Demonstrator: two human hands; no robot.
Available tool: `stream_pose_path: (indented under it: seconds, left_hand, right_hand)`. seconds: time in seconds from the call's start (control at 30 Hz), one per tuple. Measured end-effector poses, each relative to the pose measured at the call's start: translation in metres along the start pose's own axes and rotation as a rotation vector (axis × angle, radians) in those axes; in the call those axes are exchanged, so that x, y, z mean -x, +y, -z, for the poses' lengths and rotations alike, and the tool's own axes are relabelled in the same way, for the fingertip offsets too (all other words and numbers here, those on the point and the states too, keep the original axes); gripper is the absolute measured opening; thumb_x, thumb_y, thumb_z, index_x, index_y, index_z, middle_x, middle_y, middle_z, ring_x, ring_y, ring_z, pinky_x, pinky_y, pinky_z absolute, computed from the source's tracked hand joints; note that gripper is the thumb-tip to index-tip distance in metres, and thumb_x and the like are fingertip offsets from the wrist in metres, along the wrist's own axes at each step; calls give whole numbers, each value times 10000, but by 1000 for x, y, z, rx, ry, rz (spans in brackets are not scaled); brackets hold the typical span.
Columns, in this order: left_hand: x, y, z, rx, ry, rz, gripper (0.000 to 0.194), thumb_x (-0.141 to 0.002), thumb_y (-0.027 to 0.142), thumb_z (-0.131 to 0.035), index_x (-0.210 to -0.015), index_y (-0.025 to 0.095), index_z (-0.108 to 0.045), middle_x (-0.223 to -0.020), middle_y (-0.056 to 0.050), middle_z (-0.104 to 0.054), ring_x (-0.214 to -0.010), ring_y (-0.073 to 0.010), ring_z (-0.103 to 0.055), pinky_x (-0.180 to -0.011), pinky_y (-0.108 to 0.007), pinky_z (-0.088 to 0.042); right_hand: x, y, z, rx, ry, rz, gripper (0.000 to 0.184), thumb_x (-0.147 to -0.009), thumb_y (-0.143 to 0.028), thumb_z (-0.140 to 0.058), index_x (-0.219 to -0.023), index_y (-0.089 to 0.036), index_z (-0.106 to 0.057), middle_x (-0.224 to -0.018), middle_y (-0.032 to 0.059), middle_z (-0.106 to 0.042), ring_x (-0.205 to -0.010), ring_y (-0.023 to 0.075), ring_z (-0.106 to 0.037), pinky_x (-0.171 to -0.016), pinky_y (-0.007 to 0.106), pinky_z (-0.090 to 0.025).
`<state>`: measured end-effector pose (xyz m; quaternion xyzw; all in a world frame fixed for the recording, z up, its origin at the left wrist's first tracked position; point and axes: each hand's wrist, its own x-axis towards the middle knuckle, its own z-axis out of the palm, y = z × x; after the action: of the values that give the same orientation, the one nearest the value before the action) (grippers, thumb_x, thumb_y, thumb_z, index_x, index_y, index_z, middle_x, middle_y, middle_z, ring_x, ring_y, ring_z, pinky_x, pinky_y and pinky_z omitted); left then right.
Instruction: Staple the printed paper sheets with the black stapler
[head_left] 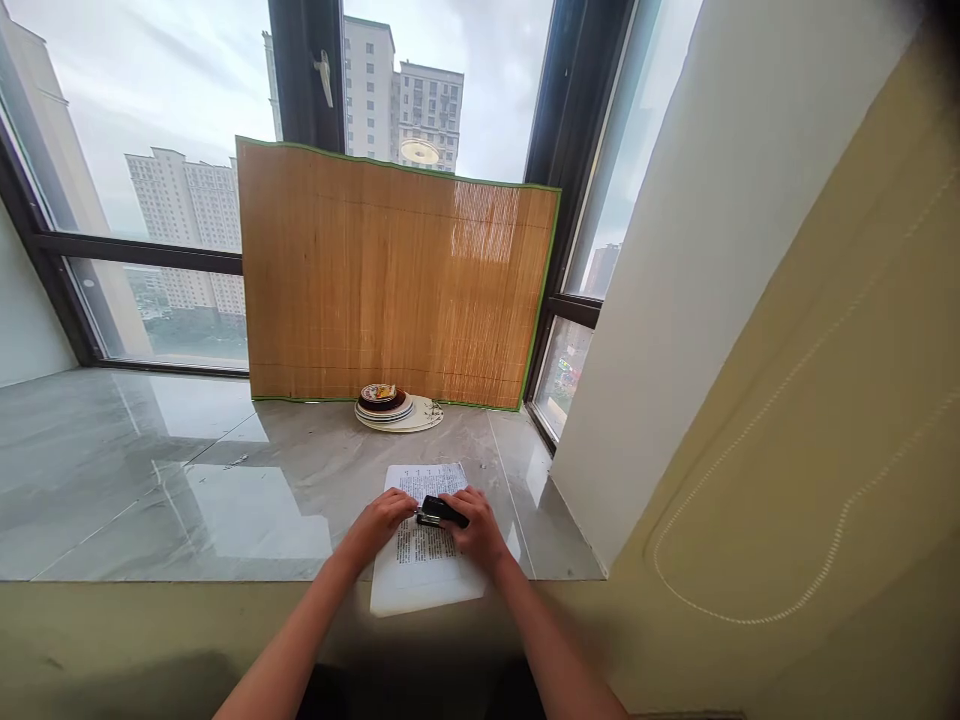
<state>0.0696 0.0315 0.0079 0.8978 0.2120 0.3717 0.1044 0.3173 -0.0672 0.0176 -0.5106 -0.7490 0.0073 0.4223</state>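
A black stapler (442, 512) is in my right hand (478, 530), whose fingers wrap around its right end. My left hand (382, 523) is closed in a pinch at the stapler's left end; what is between its fingertips, if anything, is too small to make out. Beneath both hands lie printed paper sheets (420, 580) on the grey marble-look sill. The lower part of the paper reaches out past the sill's front edge. Printed lines show above and below the stapler, and my hands cover part of the text.
Beyond the paper, a small stack of plates (382, 408) rests on the sill (247, 510). A brown bamboo mat (390, 280) with green edging leans upright against the window. To the right stands a white wall (637, 330); a beaded cord (757, 620) hangs beside it.
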Motion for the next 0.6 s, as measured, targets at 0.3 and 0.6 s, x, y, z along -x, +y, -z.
stream_pose_path:
  seconds: [0.3,0.6]
  left_hand:
    - [-3,9,7,-128,12,-76,207,-1010,113,-640,-937,244,-783,-1030,-51,-760,-977,-204,-639,-868,-324,-553]
    - [-4,9,5,-103,-43,-41,180,-1036,194,-621,-1007,257,-787,-1075,-61,-795,-971,-228,-656,-893,-377,-547]
  right_hand:
    - [-1,-1,0,0,-12,-29,491,-806,-94,-868,-1248,-279,-761,-1042,40,-780,-1019,259,-668,-977,419,-483]
    - [0,-3,2,-7,-4,-32,452,-840,-129,-841,-1256,-287,-762,-1033,49,-776,-1004,262,-673,-988,441,-508]
